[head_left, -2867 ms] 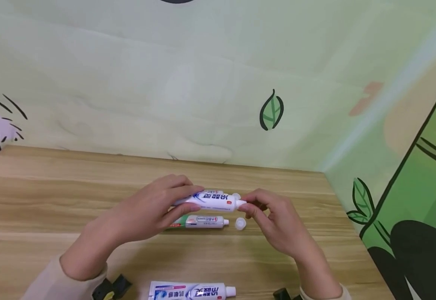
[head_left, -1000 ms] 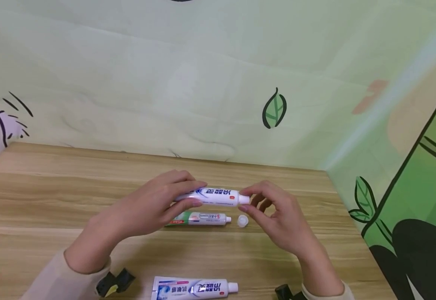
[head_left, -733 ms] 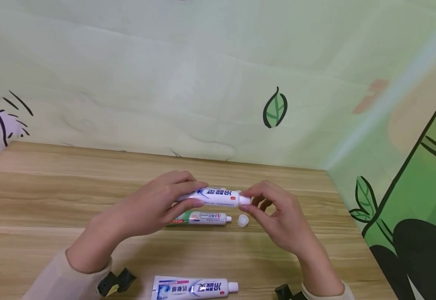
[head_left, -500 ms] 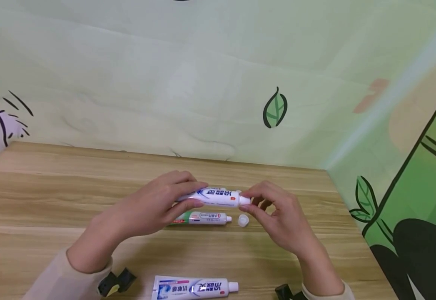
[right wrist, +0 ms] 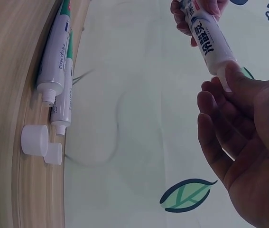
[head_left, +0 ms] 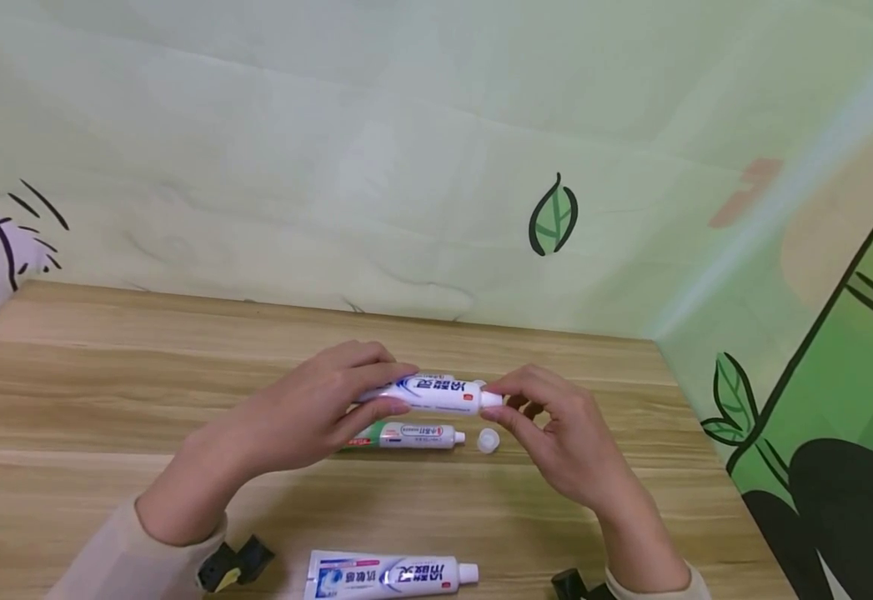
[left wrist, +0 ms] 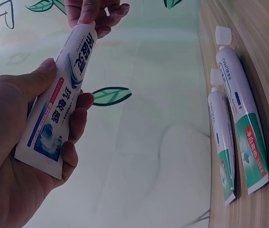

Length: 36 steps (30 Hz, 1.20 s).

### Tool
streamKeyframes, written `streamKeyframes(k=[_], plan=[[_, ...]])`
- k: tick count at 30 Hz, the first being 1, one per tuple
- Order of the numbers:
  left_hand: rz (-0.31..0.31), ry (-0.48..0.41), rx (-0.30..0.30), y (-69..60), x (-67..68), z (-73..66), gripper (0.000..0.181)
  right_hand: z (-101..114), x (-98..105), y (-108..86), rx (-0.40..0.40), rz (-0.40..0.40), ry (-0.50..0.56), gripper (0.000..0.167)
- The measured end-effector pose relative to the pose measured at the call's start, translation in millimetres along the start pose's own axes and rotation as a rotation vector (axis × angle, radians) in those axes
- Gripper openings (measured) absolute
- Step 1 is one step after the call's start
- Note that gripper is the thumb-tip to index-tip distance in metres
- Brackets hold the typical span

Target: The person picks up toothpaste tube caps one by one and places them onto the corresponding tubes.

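My left hand (head_left: 293, 408) grips a white toothpaste tube with blue lettering (head_left: 444, 395) above the table, fingers curled round its body, as the left wrist view shows too. At the tube's right end my right hand (head_left: 564, 433) pinches the white cap (head_left: 491, 400) between thumb and forefinger. Under the held tube lies a green and white tube (head_left: 417, 437) with a bare nozzle, a loose white cap (head_left: 488, 441) just right of it. The left wrist view shows a second, smaller green and white tube (left wrist: 220, 137) with its cap (left wrist: 216, 77) beside it.
Another white and blue tube (head_left: 391, 575), capped, lies at the near edge of view on the wooden table (head_left: 143, 350). Behind the table hangs a pale green printed backdrop (head_left: 293, 167) with leaf drawings.
Compared with the earliest frame, the held tube and both hands sit slightly farther right in view. The right fingers have shifted their hold at the cap, which shows more plainly.
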<state>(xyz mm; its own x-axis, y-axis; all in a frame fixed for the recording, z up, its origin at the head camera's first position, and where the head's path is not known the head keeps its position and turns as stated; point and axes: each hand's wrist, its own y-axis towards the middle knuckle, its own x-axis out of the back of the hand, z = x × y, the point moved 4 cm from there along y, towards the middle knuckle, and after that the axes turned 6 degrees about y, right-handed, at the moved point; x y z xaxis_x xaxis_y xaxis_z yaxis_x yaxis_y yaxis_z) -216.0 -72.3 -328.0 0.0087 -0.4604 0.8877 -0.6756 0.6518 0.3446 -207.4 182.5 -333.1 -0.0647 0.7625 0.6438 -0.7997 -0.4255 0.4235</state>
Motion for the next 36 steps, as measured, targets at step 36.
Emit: streamKeyframes(k=[36], plan=[[-0.016,-0.010,-0.006,0.5,-1.3,-2.0,0.040,-2.7,-7.6,-1.1,0.056,0.061,0.022,0.014]])
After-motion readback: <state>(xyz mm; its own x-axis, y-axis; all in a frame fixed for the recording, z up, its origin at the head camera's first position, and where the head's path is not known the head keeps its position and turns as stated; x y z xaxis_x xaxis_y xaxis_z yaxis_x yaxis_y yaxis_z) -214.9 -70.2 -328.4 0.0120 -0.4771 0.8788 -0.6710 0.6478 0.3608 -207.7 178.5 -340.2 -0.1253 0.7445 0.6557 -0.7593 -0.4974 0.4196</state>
